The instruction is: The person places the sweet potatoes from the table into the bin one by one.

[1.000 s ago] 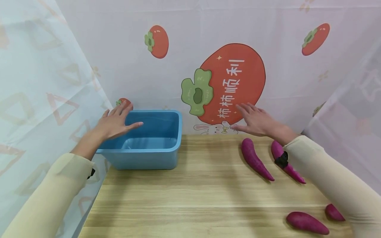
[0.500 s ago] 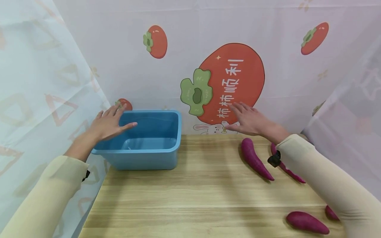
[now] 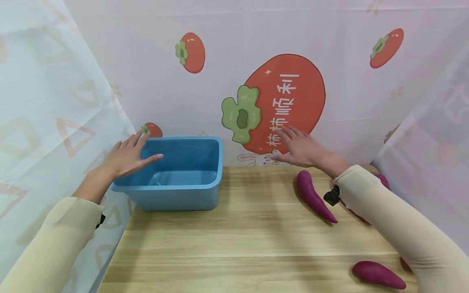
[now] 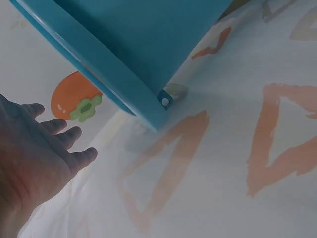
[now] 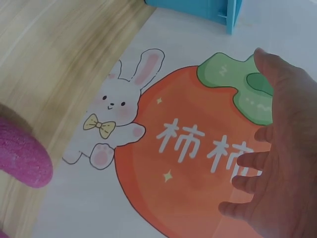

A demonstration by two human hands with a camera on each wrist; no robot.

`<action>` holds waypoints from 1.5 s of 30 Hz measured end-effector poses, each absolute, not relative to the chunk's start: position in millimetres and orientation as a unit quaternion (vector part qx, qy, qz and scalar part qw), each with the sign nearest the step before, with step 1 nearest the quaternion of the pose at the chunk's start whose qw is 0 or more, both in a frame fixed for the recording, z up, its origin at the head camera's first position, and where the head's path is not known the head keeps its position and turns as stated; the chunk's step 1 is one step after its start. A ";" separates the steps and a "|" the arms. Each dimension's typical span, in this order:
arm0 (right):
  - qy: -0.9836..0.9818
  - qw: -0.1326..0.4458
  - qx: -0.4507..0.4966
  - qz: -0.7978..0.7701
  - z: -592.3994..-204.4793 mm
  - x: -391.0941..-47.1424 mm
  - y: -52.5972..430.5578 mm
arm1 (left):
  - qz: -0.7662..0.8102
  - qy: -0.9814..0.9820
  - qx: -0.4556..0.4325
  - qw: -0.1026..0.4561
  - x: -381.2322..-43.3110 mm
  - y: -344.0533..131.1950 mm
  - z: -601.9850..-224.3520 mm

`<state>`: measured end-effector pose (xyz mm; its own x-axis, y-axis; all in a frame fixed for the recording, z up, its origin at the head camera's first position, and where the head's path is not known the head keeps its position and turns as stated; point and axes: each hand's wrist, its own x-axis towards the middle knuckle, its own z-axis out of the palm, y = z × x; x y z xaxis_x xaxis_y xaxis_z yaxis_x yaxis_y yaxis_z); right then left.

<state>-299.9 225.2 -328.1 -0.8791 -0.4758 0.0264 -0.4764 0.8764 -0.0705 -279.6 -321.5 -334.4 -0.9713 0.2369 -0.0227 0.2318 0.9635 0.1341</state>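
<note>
My left hand (image 3: 126,158) hovers over the left end of a blue plastic bin (image 3: 194,198), fingers spread and holding nothing. In the left wrist view the bin's rim (image 4: 94,69) lies apart from that hand's fingertips. My right hand (image 3: 302,147) is in the air before the back wall, its fingers extended and the palm bare. Nearest to it on the tabletop lies a long purple sweet potato (image 3: 313,197). A second sweet potato (image 3: 384,181) is partly covered by the right sleeve. Closer to the front right is a shorter sweet potato (image 3: 379,274); another (image 3: 405,265) mostly hides behind the forearm.
The wood-grain table (image 3: 220,252) meets a white cloth back wall (image 3: 146,61) printed with persimmons and a rabbit. Cloth side walls rise at left (image 3: 44,134) and right (image 3: 432,162). The bin stands at the table's back left corner.
Both hands have drifted left through the air, the left one further over the bin's left end. The right sleeve now covers more of the sweet potatoes behind it. Bin and sweet potatoes stay put.
</note>
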 end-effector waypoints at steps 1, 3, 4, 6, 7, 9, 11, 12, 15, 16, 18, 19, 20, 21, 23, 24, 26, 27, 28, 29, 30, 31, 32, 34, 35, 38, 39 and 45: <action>-0.969 0.004 0.246 0.039 -328.2 -300.2 224.4 | 0.065 0.991 0.117 0.019 -279.6 -322.4 -334.9; -0.968 0.004 0.249 0.043 -328.7 -301.3 222.6 | 0.066 0.991 0.116 0.020 -279.6 -323.9 -335.8; -0.967 0.005 0.251 0.042 -329.1 -301.9 221.8 | 0.067 0.991 0.114 0.021 -279.5 -324.8 -336.1; -0.966 0.004 0.255 0.040 -329.7 -302.8 220.1 | 0.068 0.991 0.112 0.023 -279.0 -326.5 -336.9; -0.965 0.003 0.258 0.040 -330.0 -303.3 219.1 | 0.068 0.991 0.111 0.023 -278.6 -327.3 -337.4; -0.964 0.002 0.263 0.040 -330.2 -303.7 217.1 | 0.070 0.991 0.110 0.025 -278.0 -328.8 -338.5; -0.963 0.002 0.267 0.039 -330.2 -303.7 214.5 | 0.071 0.991 0.108 0.026 -277.5 -330.0 -339.8; -0.963 0.001 0.268 0.040 -330.1 -303.6 213.2 | 0.071 0.991 0.108 0.026 -277.5 -330.6 -340.7; -0.962 0.002 0.269 0.040 -329.4 -303.2 208.8 | 0.072 0.991 0.107 0.024 -278.1 -332.0 -342.7; -0.962 0.003 0.271 0.038 -329.5 -303.5 207.1 | 0.072 0.991 0.106 0.024 -278.3 -332.5 -343.4; -0.962 0.004 0.272 0.038 -329.2 -303.5 203.9 | 0.075 0.991 0.106 0.022 -278.8 -333.1 -344.5; -0.961 0.004 0.273 0.036 -329.2 -303.8 202.2 | 0.076 0.991 0.105 0.021 -278.9 -333.6 -344.9; -0.961 0.003 0.273 0.037 -329.2 -304.1 200.6 | 0.078 0.991 0.105 0.020 -278.7 -334.0 -345.2; -0.961 0.002 0.274 0.036 -329.2 -304.3 198.9 | 0.079 0.991 0.104 0.020 -278.5 -334.5 -345.4; -0.961 -0.003 0.275 0.038 -329.0 -304.1 195.7 | 0.081 0.991 0.103 0.021 -278.1 -335.3 -345.7; -0.960 -0.004 0.276 0.037 -329.1 -304.0 194.1 | 0.082 0.991 0.103 0.022 -277.8 -335.6 -345.8; -0.959 -0.006 0.279 0.040 -328.6 -303.5 191.1 | 0.084 0.991 0.102 0.021 -277.2 -336.2 -345.9; -0.959 -0.005 0.280 0.040 -328.5 -303.2 189.4 | 0.085 0.991 0.102 0.021 -277.0 -336.6 -346.1; -0.959 -0.004 0.280 0.041 -328.6 -303.2 187.7 | 0.086 0.991 0.102 0.020 -276.8 -336.7 -346.2; -0.959 -0.004 0.280 0.040 -328.4 -302.9 186.1 | 0.086 0.991 0.102 0.019 -276.7 -336.7 -346.4; -0.959 -0.005 0.281 0.040 -328.0 -302.7 184.3 | 0.087 0.991 0.102 0.018 -276.4 -336.9 -346.4; -0.959 -0.005 0.282 0.040 -327.9 -302.7 182.6 | 0.086 0.991 0.102 0.017 -275.9 -337.1 -346.5; -0.958 -0.006 0.283 0.040 -327.8 -302.5 180.7 | 0.085 0.991 0.102 0.017 -275.5 -337.2 -346.6; -0.958 -0.008 0.285 0.042 -327.9 -302.1 177.2 | 0.085 0.991 0.102 0.016 -274.6 -337.0 -346.8; -0.957 -0.010 0.286 0.044 -327.8 -301.8 175.4 | 0.086 0.991 0.102 0.016 -274.1 -337.1 -346.9; -0.955 -0.010 0.292 0.055 -329.2 -301.0 169.7 | 0.088 0.991 0.103 0.015 -273.1 -337.6 -348.1; -0.954 -0.010 0.294 0.061 -330.3 -301.0 167.8 | 0.090 0.990 0.103 0.015 -273.0 -337.9 -348.7; -0.950 -0.009 0.296 0.096 -338.4 -302.5 156.8 | 0.104 0.989 0.099 0.020 -274.2 -341.2 -353.1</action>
